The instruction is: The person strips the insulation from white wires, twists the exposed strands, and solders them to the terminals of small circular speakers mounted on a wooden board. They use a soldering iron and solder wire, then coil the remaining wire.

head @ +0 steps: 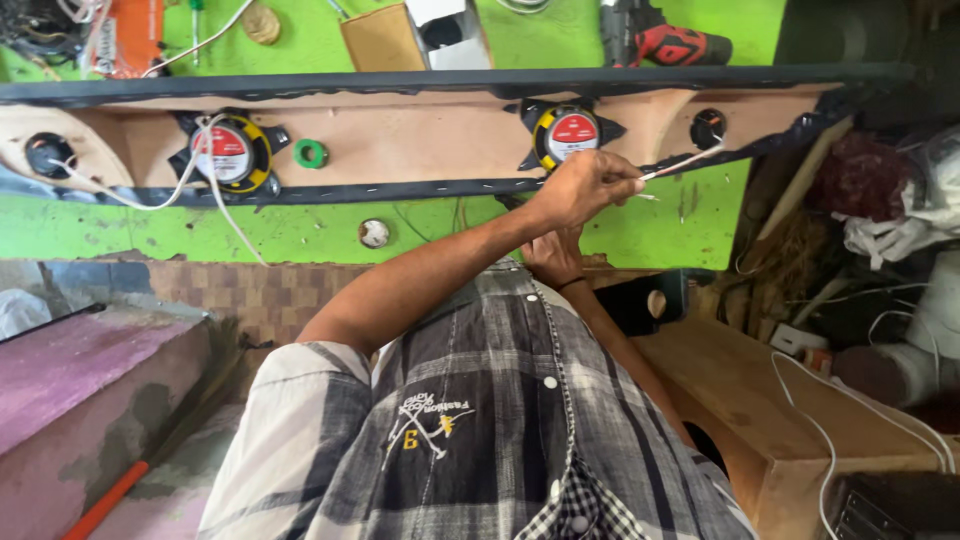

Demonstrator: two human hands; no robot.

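Observation:
My left hand (585,185) pinches the end of a thin white and red wire (680,163) that runs to a small black tweeter (707,127) in a long wooden speaker panel (400,140) with black edging. Just above the hand a round speaker (572,132) with a red centre and yellow ring sits in the panel. My right hand (552,257), with a black band at the wrist, is just below the left hand at the edge of the green bench (200,225). Its fingers are partly hidden, so I cannot tell whether it holds anything.
A second red and yellow speaker (228,152), a green ring (310,153) and another tweeter (47,153) sit in the panel, with white wires trailing. A red and black drill (665,42) and a cardboard box (415,35) lie beyond. A wooden box (760,400) stands at the right.

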